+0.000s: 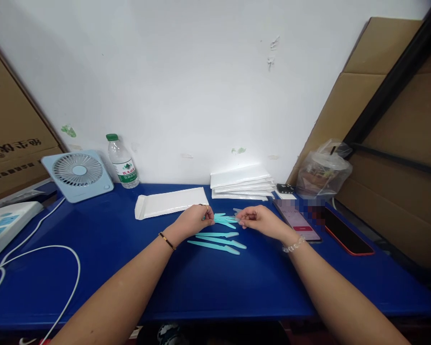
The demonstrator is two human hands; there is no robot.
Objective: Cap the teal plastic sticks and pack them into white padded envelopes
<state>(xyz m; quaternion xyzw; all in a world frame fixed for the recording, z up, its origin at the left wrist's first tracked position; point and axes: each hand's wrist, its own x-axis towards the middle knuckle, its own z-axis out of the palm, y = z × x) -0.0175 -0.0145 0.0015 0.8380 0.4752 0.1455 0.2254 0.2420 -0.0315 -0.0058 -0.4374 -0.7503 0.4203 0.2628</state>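
Note:
Several slim teal eyebrow razors point(215, 247) lie side by side on the blue table, just below my hands. More teal razors point(224, 221) fan out in the gap between my two hands. My left hand point(194, 221) is closed, its thumb and fingers pinching the left end of one razor. From the other side, the closed fingers of my right hand point(260, 221) pinch at a pale, translucent end; the exact grip is too small to make out. A pale sliver shows behind my right fingertips.
A white padded envelope point(175, 202) lies behind my left hand, and a stack of similar envelopes point(240, 184) sits against the wall. Two phones point(348, 235) lie at right near a bagged drink cup point(323, 172). At left are a fan point(79, 175), a water bottle point(122, 163) and white cables point(77, 258).

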